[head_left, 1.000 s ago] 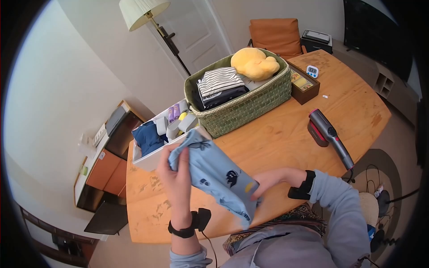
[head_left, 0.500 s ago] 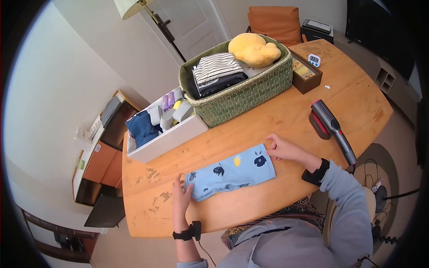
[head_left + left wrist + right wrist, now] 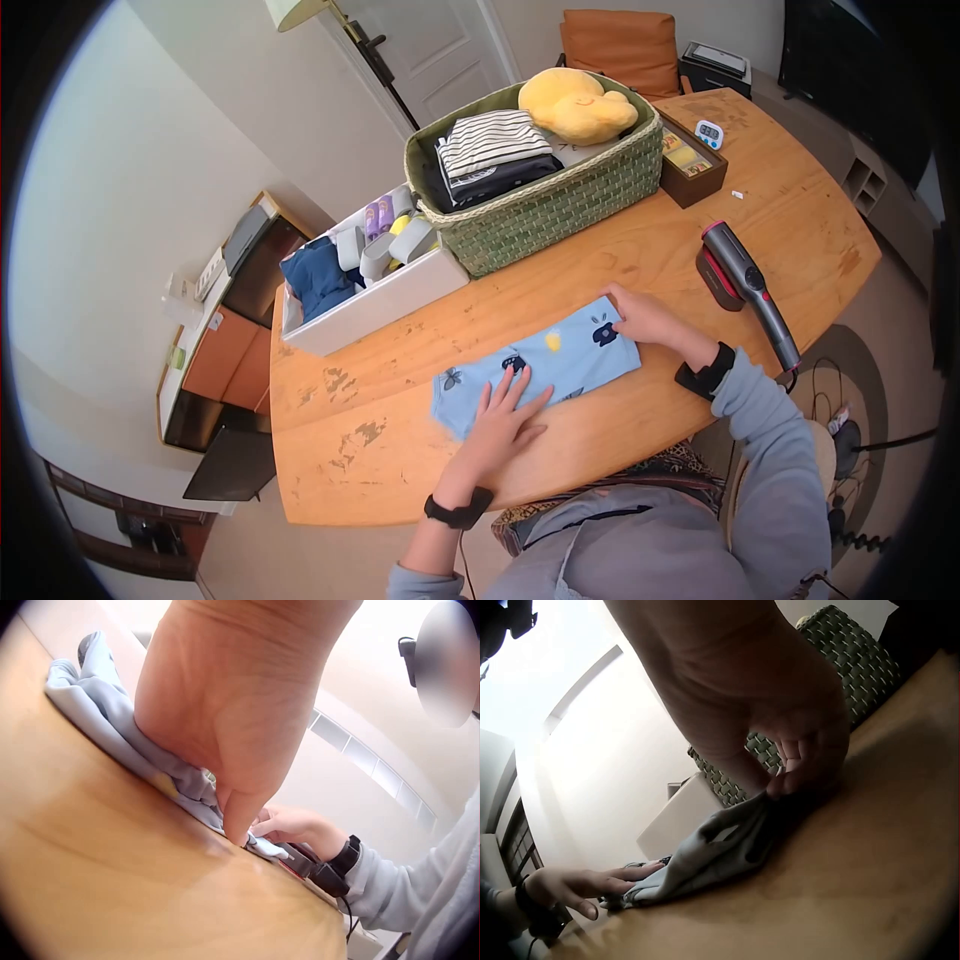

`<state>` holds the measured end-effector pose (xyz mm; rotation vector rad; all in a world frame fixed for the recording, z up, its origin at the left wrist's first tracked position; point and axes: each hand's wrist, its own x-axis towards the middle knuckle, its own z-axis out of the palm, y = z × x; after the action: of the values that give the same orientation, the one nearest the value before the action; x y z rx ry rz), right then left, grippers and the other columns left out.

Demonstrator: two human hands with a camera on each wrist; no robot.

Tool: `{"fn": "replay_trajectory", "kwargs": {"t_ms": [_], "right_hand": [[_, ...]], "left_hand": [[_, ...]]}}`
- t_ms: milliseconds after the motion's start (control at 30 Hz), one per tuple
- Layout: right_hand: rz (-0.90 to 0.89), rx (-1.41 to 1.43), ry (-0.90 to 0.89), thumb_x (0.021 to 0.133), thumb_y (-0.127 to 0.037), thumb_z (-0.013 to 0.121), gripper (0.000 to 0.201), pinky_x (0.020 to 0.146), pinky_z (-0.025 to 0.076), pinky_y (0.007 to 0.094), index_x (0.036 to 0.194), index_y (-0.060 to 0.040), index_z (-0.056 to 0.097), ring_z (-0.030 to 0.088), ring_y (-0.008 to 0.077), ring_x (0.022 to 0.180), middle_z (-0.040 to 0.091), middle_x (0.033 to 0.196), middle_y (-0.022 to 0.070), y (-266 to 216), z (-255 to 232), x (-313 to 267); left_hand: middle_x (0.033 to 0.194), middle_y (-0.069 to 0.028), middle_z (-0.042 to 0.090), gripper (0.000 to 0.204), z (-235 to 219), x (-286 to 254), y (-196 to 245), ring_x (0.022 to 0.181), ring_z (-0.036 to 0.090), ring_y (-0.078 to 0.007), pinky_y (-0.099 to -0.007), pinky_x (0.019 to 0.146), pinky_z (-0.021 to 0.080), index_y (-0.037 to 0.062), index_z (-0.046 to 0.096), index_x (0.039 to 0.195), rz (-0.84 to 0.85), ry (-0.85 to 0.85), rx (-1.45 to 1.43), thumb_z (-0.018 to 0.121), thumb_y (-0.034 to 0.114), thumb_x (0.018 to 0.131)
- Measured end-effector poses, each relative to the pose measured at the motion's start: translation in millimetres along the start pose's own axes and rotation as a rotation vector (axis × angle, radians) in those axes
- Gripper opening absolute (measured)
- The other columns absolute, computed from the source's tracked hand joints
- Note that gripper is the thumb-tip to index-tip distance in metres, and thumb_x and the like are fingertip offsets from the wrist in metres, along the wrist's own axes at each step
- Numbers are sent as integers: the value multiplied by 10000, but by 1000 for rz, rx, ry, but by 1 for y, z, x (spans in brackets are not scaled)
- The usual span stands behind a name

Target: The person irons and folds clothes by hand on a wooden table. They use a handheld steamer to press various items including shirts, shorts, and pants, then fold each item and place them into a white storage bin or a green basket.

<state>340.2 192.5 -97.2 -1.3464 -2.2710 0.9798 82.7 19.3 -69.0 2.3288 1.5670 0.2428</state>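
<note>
A light blue printed cloth [image 3: 560, 362], folded into a long strip, lies on the wooden table in front of the person. The left hand [image 3: 500, 425] rests on its near left part with fingers spread and straight. At the cloth's right end the right hand [image 3: 645, 322] pinches the upper corner. In the right wrist view the right hand [image 3: 780, 727] grips a raised edge of the cloth [image 3: 712, 855], while the left hand [image 3: 577, 889] lies flat at the far end. The left wrist view shows the left hand [image 3: 225, 712] over the cloth [image 3: 112, 720].
Behind the cloth stand a white box [image 3: 385, 305] of small items and a green woven basket [image 3: 550, 220] holding folded clothes and a yellow plush [image 3: 575, 105]. A brown box [image 3: 695, 185], a timer [image 3: 709, 134] and a grey handheld appliance [image 3: 748, 280] are at the right.
The cloth, held up a second ago, now lies on the table and has shifted slightly right. The left hand has moved from its left end onto its surface; the right hand has taken its corner.
</note>
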Motion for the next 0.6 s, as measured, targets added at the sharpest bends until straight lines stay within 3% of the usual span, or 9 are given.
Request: {"fn": "replay_trajectory", "kwargs": {"t_ms": [100,200,300,333,400,467,500,567,600], "right_hand": [[29,-168,67,741,-26,597,408,775,482,417,1139,-59,511,601,358,943,621,990,206,-3,-11,12],[58,-293,82,730,-17,589,371,768,483,425,1096,-38,528,602,369,923,622,973,206,3,-20,23],[139,-441,64,722,-3,566,358,752,486,439,1077,-20,522,600,389,883,624,943,206,-6,-33,25],[142,-433,89,722,-3,566,358,752,486,439,1077,-20,522,600,389,883,624,943,206,2,-29,29],[-220,-375,407,744,-78,619,472,714,509,404,1190,-16,476,625,326,861,625,985,162,26,-12,42],[7,387,-103,807,-153,632,462,716,515,331,1226,-36,475,626,230,876,612,996,112,-25,-25,36],[2,604,-223,845,-176,610,429,737,507,315,1232,-48,479,618,204,892,606,994,98,-36,-19,40],[-13,821,-347,882,-199,588,397,758,498,300,1238,-60,482,610,178,908,601,992,84,-46,1,42],[5,1090,-428,895,-198,574,366,769,505,314,1227,-69,490,620,197,894,609,986,97,-46,15,49]], "left_hand": [[1509,-104,225,527,5,22,-9,1402,160,-332,-543,1096,164,265,443,1366,20,19,33,599,298,864],[1508,-95,239,499,1,41,-19,1412,128,-323,-521,1105,158,256,450,1363,59,19,-11,584,292,883],[1486,-117,291,436,-23,52,-44,1389,222,-300,-468,1106,191,178,476,1346,136,-106,-215,534,279,926],[1435,-120,364,418,-31,54,-52,1344,302,-293,-443,1082,249,146,492,1325,47,-57,-492,533,275,930],[1385,-124,436,405,-43,59,-61,1299,383,-287,-418,1059,307,114,508,1305,-30,-12,-756,531,272,933],[1309,-115,497,401,-51,65,-64,1201,482,-240,-376,1003,377,63,490,1301,-174,227,-962,508,254,949],[1309,-115,497,401,-52,70,-63,1201,482,-240,-376,1003,377,63,490,1301,-167,226,-955,508,254,949],[1287,-74,508,406,-48,81,-59,1204,466,-204,-364,987,390,79,461,1320,-136,358,-1613,505,238,949],[1287,-74,508,406,-41,87,-61,1204,466,-204,-364,987,390,79,461,1320,-131,362,-1608,505,238,949]]}}
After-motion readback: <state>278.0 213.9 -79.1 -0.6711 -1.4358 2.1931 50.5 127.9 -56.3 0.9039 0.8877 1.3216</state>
